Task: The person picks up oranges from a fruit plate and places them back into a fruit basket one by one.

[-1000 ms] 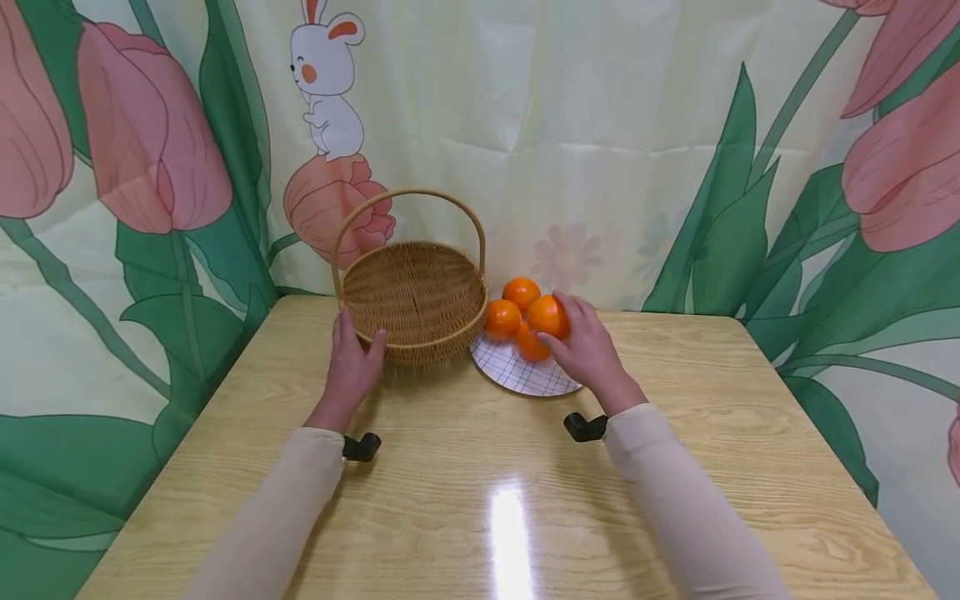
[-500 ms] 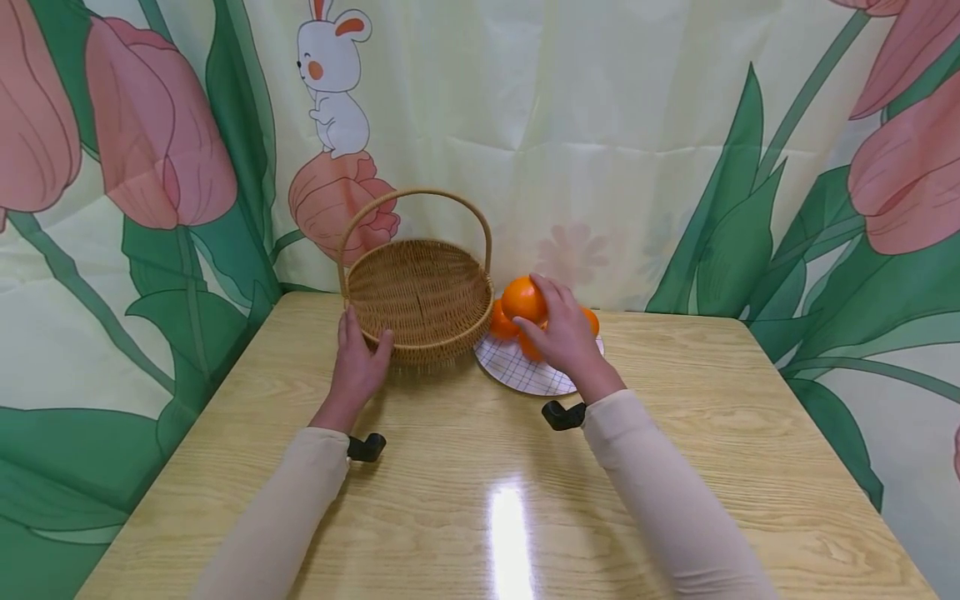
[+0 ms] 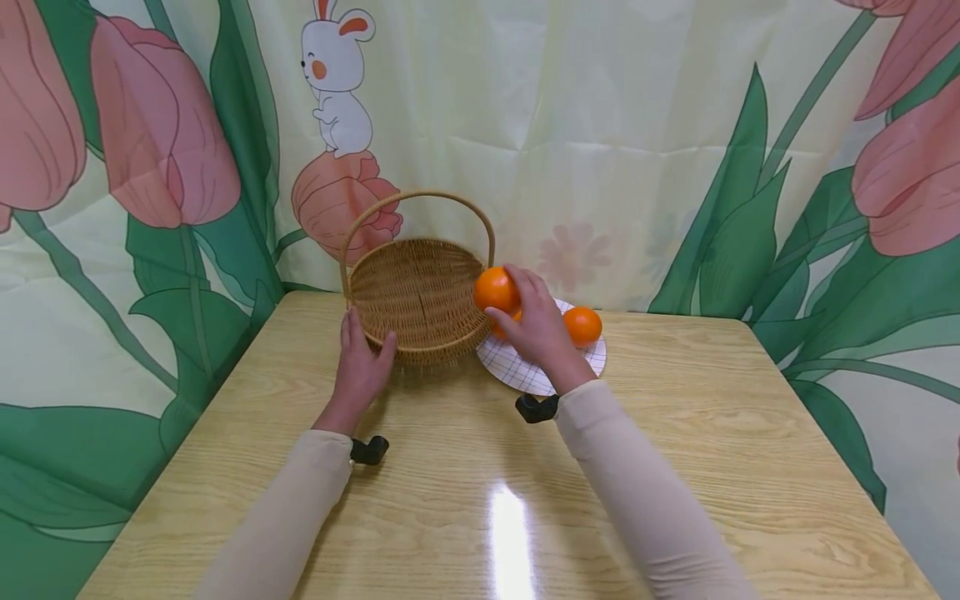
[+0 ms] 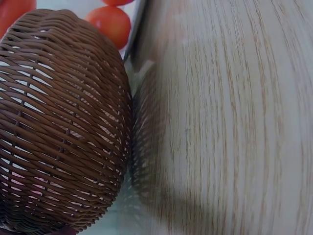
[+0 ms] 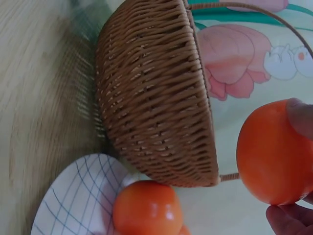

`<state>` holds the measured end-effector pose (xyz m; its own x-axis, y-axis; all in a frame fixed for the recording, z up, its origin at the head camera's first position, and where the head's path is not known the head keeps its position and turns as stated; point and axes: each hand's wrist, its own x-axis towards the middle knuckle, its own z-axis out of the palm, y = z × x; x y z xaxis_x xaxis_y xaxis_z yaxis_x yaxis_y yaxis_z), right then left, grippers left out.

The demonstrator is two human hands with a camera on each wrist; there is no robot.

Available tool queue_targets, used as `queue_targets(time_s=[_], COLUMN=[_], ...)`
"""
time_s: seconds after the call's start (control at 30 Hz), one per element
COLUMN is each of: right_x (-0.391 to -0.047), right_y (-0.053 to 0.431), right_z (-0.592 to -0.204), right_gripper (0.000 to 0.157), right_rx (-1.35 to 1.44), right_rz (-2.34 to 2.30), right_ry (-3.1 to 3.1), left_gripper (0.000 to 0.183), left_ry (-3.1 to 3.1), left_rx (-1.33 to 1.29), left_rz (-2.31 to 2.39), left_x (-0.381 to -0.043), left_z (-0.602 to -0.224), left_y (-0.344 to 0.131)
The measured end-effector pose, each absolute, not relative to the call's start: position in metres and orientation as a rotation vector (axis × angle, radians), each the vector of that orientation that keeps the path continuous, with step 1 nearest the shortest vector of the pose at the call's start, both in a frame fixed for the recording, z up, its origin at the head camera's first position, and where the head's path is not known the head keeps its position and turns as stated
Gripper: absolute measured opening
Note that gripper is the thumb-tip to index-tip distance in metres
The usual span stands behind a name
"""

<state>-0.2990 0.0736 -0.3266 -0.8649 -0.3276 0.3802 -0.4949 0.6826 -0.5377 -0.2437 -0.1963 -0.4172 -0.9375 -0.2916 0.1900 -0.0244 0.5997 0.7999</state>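
A brown wicker basket (image 3: 420, 292) with a tall arched handle stands at the back of the table, its hollow facing me. My left hand (image 3: 358, 371) rests against its front left rim, thumb and fingers spread; in the left wrist view the woven wall (image 4: 63, 122) fills the left side. Held between thumb and fingers of my right hand (image 3: 538, 329) is an orange (image 3: 497, 290), raised level with the basket's right rim. Below it lies a round checked plate (image 3: 510, 367) with an orange (image 3: 582, 327) at its right and another (image 5: 146, 208) close by the basket, partly hidden by my hand.
The light wooden table (image 3: 450, 467) extends in front and to both sides. Behind it hangs a curtain (image 3: 600, 150) printed with tulips and a rabbit. Each wrist wears a small black camera mount (image 3: 371, 450). The plate's rim lies close beside the basket.
My right hand has lifted an orange from the pile and carried it left, up to the basket's right rim. The orange at the plate's right came into sight. My left hand stays at the basket.
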Motion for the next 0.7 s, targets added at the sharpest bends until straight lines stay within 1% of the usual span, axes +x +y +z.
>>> queue_targets(time_s=[0.7], right_x=[-0.309], right_y=[0.029], right_z=[-0.338], right_gripper=[0.074], right_rx=[0.753], right_rz=[0.874], right_ry=[-2.723], left_gripper=[0.086], left_ry=[-2.489], left_rx=[0.261], left_rz=[-1.257], left_x=[-0.242], left_z=[-0.419], left_y=[-0.194])
